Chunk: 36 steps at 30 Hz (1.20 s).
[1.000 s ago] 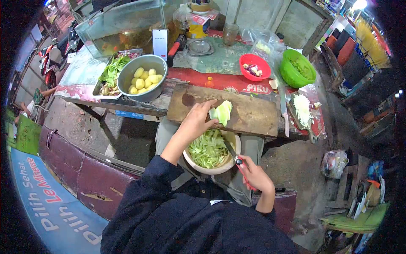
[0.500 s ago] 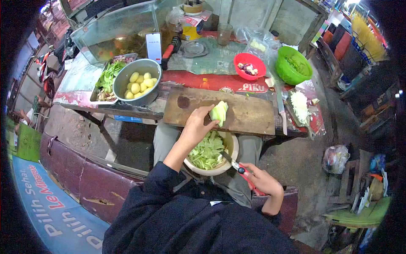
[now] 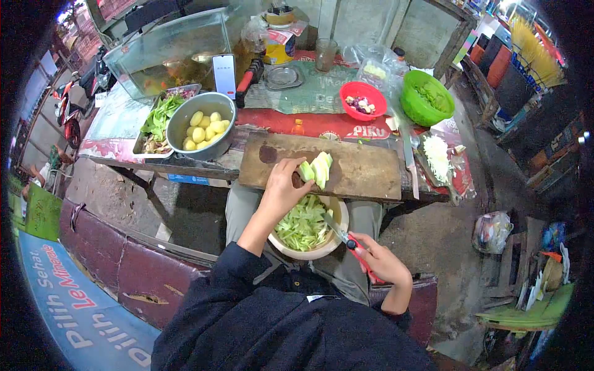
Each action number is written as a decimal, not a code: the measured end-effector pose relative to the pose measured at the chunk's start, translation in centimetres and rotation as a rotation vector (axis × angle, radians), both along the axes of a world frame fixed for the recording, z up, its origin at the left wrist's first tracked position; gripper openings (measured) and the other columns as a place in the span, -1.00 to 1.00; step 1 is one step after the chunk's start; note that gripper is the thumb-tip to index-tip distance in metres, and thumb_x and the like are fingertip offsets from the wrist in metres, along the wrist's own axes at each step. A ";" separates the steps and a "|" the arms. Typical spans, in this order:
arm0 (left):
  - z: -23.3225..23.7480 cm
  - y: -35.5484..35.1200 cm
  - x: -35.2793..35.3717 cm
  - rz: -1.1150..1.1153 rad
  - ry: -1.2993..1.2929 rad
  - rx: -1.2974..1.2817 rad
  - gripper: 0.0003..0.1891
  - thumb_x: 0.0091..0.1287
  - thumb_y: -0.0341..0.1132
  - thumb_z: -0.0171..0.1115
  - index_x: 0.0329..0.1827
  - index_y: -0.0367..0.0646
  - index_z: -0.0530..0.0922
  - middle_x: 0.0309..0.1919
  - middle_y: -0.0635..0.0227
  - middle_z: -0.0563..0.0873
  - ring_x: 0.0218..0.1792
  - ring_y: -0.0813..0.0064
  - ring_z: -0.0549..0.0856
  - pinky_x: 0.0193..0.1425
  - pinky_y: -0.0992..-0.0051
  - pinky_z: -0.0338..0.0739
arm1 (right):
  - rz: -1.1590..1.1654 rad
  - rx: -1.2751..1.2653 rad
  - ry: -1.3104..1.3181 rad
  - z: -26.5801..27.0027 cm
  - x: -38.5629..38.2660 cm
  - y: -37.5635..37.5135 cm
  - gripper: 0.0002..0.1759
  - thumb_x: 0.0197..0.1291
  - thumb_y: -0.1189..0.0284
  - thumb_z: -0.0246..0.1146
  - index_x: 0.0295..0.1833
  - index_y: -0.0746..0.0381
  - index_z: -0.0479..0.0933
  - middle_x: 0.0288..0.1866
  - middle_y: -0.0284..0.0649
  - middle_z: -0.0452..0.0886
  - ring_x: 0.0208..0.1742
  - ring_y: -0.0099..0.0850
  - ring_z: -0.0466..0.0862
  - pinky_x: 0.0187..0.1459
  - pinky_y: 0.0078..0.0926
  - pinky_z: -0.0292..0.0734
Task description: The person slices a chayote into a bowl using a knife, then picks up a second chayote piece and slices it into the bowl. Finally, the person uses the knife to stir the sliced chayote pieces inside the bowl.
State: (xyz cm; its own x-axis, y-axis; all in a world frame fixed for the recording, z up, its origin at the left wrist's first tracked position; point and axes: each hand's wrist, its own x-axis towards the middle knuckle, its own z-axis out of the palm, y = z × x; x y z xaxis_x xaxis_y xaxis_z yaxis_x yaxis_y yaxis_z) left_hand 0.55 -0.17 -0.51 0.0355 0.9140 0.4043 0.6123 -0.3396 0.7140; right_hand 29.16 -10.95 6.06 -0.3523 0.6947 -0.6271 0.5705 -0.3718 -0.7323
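My left hand [image 3: 286, 188] curves thumb and fingers round the left end of some pale green vegetable slices [image 3: 321, 168], fanned out on the wooden cutting board [image 3: 371, 167]. My right hand [image 3: 385, 264] grips a knife [image 3: 350, 241] by its red handle. Its blade points up and left over the rim of a cream bowl [image 3: 337, 244] between my legs, below the board. Cut green vegetable strips [image 3: 302, 226] fill that bowl, partly behind my left wrist.
Left of the board stand a pot [image 3: 176, 133] of peeled potatoes and a tray of leafy greens [image 3: 159, 117]. A red bowl [image 3: 378, 112] and a green bowl [image 3: 427, 114] stand at the right. Another knife [image 3: 411, 162] lies beside shredded white vegetable [image 3: 437, 157].
The vegetable piece under my left hand now lies fanned out in slices on the board. My left hand has shifted slightly left; the knife stays over the bowl.
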 end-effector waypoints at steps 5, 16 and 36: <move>1.5 -1.3 -3.1 0.041 0.183 0.025 -0.39 0.17 -0.35 0.52 0.33 -0.24 0.59 0.10 0.10 0.64 0.15 0.03 0.59 0.32 0.17 0.50 | -0.044 0.080 0.170 -2.5 -0.9 0.8 -0.52 0.66 0.28 0.00 0.60 -0.06 0.27 -0.48 -0.36 0.48 -0.66 -0.58 0.48 -0.61 -0.50 0.43; 2.2 -1.0 -5.4 -0.114 0.249 -0.087 -0.35 0.24 -0.32 0.48 0.44 -0.16 0.53 0.15 0.05 0.65 0.18 -0.01 0.61 0.32 0.12 0.50 | 0.009 -0.022 -0.068 1.0 5.4 -1.6 -0.56 0.65 0.31 0.04 0.56 -0.01 0.36 -0.51 -0.43 0.49 -0.67 -0.66 0.44 -0.63 -0.56 0.36; 1.7 -1.5 -3.4 0.301 -0.246 -0.255 -0.80 0.37 -0.33 0.42 -0.03 -0.22 0.81 -0.35 0.08 0.84 -0.35 0.41 0.85 -0.21 0.44 0.68 | 0.040 0.736 -0.133 -5.8 -13.7 3.5 -0.31 0.53 0.44 0.00 0.68 0.09 -0.02 0.24 0.35 0.56 0.10 0.33 0.65 0.14 0.25 0.54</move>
